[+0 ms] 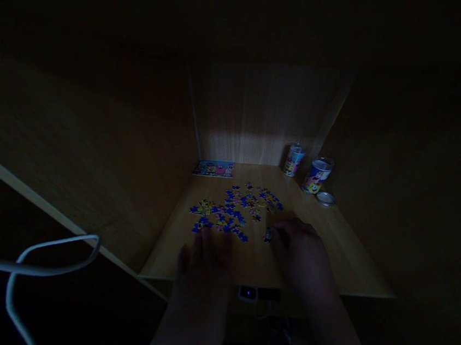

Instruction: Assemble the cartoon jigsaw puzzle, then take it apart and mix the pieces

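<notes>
Many small jigsaw puzzle pieces (232, 215), blue and multicoloured, lie scattered across the wooden desk. My left hand (207, 255) reaches in from below with its fingers stretched out and apart. Its fingertips touch or nearly touch the blue pieces (202, 224) at the near left of the spread. To the right, my right hand (302, 251) is closed in a pinch, thumb and index finger at a small dark puzzle piece (268, 234). That piece sits apart from the main spread, at the desk surface; dim light hides its detail.
A cartoon picture card (214, 168) lies at the back left. Two cartoon-printed cans (294, 160), (317, 175) stand at the back right, beside a round lid (325, 198). Wooden panels enclose the desk (356, 262). A white cable (51, 271) loops at lower left.
</notes>
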### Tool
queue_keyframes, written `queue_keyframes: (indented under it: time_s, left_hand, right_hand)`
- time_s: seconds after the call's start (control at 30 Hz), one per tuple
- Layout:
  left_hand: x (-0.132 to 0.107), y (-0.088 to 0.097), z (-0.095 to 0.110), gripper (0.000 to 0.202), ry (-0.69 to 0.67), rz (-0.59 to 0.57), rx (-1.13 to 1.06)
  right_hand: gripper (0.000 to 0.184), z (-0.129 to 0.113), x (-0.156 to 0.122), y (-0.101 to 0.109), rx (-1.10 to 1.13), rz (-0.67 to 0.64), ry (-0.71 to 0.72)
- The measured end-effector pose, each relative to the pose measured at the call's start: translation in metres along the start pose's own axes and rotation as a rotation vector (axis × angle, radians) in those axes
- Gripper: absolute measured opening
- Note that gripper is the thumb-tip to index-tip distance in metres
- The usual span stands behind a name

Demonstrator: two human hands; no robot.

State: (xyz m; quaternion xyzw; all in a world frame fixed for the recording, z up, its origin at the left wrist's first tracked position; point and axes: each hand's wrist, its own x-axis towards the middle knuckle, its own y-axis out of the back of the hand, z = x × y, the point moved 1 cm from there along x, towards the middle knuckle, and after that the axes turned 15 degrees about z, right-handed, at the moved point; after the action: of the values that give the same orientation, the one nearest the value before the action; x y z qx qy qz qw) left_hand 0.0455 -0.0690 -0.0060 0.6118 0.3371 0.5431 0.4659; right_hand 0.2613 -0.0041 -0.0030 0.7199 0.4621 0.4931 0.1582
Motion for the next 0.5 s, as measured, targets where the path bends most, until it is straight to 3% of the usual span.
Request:
queue_keyframes:
  time_s: [0.13, 0.5]
  left_hand:
    - [0.003, -0.006, 0.011, 0.070, 0.093, 0.076, -0.045]
    - [0.006, -0.001, 0.008, 0.065, 0.080, 0.162, -0.126]
  right_hand:
    - [0.017, 0.000, 0.000, 0.000, -0.013, 0.008, 0.016]
    - [0.016, -0.001, 0.000, 0.000, -0.022, 0.007, 0.012]
